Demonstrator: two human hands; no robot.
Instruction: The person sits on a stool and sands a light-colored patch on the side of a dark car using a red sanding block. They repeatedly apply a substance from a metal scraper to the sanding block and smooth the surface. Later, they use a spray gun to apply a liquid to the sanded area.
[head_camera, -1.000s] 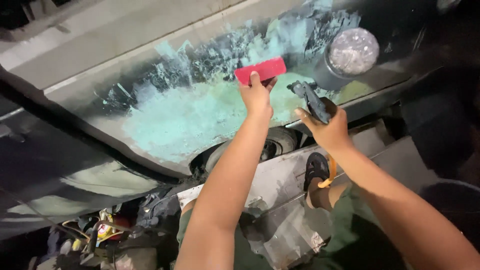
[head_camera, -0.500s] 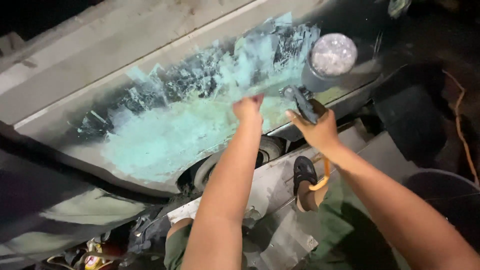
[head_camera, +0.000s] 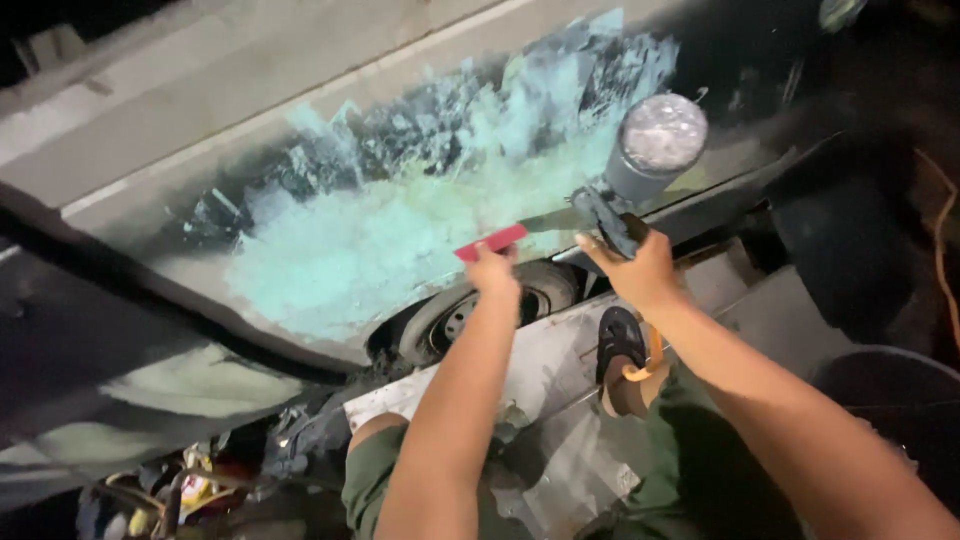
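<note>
Pressing against the lower edge of a pale green filler patch (head_camera: 400, 250), a red spreader (head_camera: 491, 242) is lying almost edge-on to the camera, pinched at its near end by the left hand (head_camera: 495, 272), whose fingers are closing tightly around it. The patch is spreading across the dark car body panel (head_camera: 180, 170), thick and smooth near the spreader and breaking into ragged, streaky strokes toward its upper rim. Just beside the spreader, to the right, the right hand (head_camera: 640, 270) is gripping a dark handle, fingers wrapped fully around it; a flat metal blade (head_camera: 555, 220) is sticking out of that tool toward the spreader, and the tip of the blade is sitting very near the red edge, though whether they are touching is hard to tell. Above the right hand a round grey can (head_camera: 655, 145) is standing out from the panel. Below the hands a tyre (head_camera: 460, 310) is showing in the wheel arch. Both bare forearms are reaching up from the bottom of the view, over green trousers (head_camera: 700, 450) and a dark sandal (head_camera: 620, 350) with an orange strap.
</note>
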